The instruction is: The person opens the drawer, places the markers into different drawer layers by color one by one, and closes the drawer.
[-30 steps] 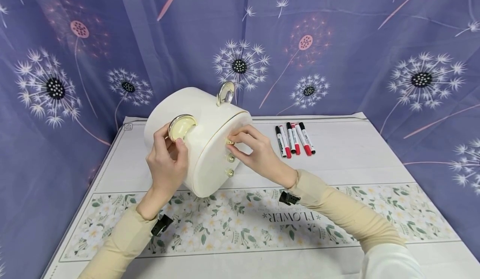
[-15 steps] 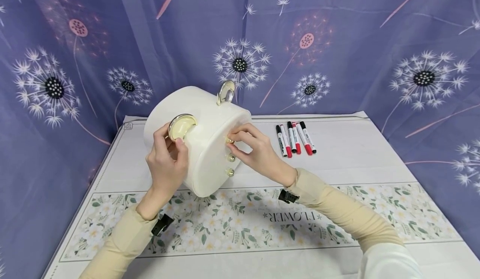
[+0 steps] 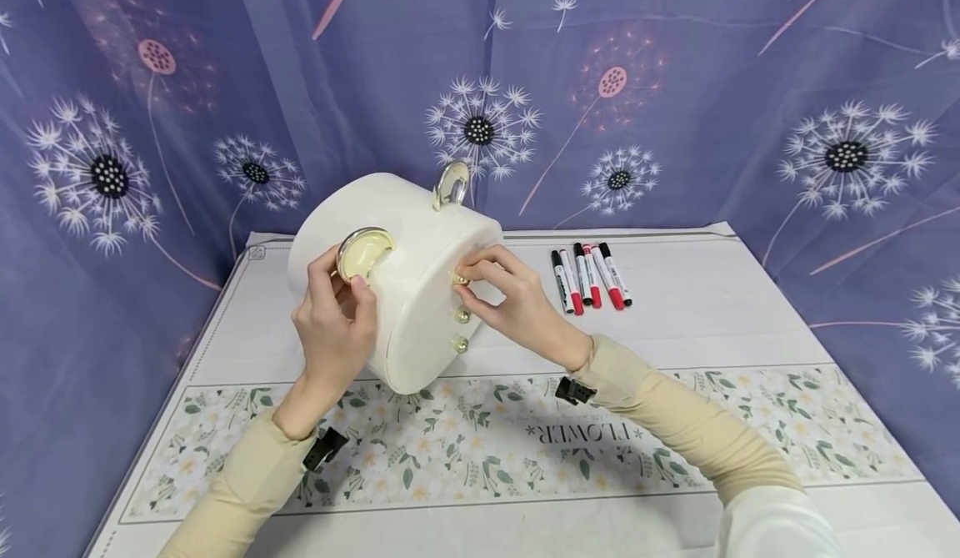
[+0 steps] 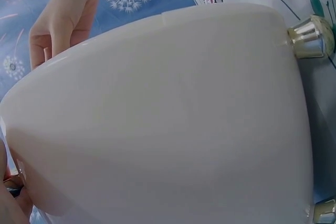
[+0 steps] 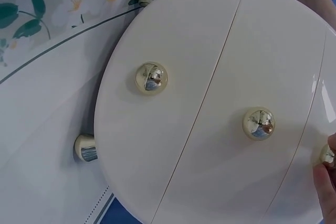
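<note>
A white drum-shaped jewelry box (image 3: 408,324) leans toward me on the table, its rounded front face split by thin seams in the right wrist view. My left hand (image 3: 333,324) grips the gold-rimmed round ear (image 3: 366,251) on the box's near side; a second ear (image 3: 452,186) stands farther back. With thumb and fingers, my right hand (image 3: 517,299) pinches the top gold knob (image 3: 461,278) on the front face. The middle knob (image 5: 259,124) and the bottom knob (image 5: 151,78) are untouched. Small gold feet (image 4: 312,37) stick out from the underside.
Several red-capped and black-capped markers (image 3: 590,279) lie side by side on the white table, right of the box. A floral printed strip (image 3: 480,449) runs across the table's front part. Purple dandelion-print curtains (image 3: 540,41) enclose the back and sides.
</note>
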### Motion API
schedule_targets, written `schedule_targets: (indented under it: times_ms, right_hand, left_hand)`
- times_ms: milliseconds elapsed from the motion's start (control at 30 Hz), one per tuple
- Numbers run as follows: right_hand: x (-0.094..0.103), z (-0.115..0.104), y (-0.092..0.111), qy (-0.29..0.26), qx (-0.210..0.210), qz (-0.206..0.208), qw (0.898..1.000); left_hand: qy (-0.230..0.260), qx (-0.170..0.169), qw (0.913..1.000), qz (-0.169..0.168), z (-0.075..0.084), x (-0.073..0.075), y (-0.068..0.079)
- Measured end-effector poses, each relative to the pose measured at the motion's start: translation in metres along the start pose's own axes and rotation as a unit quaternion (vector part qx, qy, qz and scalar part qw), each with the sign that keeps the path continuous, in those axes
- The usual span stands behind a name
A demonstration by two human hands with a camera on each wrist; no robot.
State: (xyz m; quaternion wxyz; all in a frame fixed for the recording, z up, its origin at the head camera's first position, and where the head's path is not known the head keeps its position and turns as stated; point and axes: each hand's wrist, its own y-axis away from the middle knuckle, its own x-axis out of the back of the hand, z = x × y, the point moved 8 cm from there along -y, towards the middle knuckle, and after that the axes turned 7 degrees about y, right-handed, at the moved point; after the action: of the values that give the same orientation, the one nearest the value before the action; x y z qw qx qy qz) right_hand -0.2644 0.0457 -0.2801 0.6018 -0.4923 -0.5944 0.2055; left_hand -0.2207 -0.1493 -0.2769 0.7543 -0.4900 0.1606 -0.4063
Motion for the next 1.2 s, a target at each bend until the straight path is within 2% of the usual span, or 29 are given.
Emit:
schedule_targets:
  times_ms: [367, 633, 900, 1200]
  right_hand:
    - [-0.001, -0.002, 0.001, 0.008, -0.003, -0.003, 1.000]
    - [-0.001, 0.004, 0.005, -0.028, -0.028, 0.010, 0.999]
    - [-0.010, 0.015, 0.021, -0.023, -0.074, -0.013, 0.997]
    - [-0.024, 0.025, 0.041, -0.032, -0.101, -0.046, 0.993]
  left_hand:
    - [-0.004, -0.003, 1.0000, 0.000, 0.001, 0.001, 0.000]
    - [-0.005, -0.004, 1.0000, 0.005, 0.000, 0.001, 0.000]
    - [-0.001, -0.001, 1.0000, 0.005, 0.000, 0.002, 0.000]
    - [0.003, -0.009, 0.9999, 0.006, 0.001, 0.001, 0.001]
